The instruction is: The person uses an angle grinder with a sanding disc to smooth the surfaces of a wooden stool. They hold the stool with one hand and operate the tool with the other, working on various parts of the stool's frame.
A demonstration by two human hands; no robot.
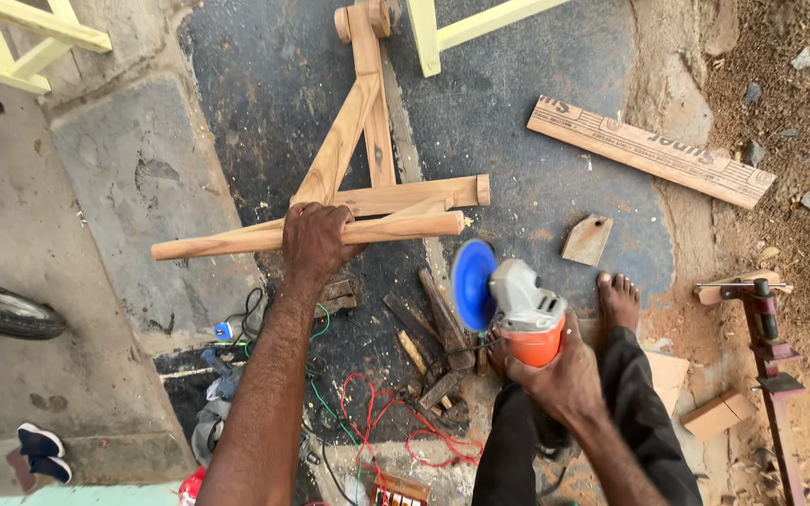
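My left hand [316, 239] grips a round wooden rail [217, 244] of a wooden frame [358, 141] that stands up from the ground. My right hand [560, 375] holds an angle grinder [522, 309] with an orange and grey body. Its blue disc [473, 284] faces left, just below the right end of the rail and apart from it. My bare right foot [619, 300] rests on the ground beside the grinder.
A printed flat board [649, 150] and a small wood offcut [588, 239] lie at right. Wood scraps [433, 328] and red and green wires [377, 412] lie below the frame. A red metal clamp [771, 356] stands at far right, a tyre [2, 314] at left, yellow frames [21, 42] at top.
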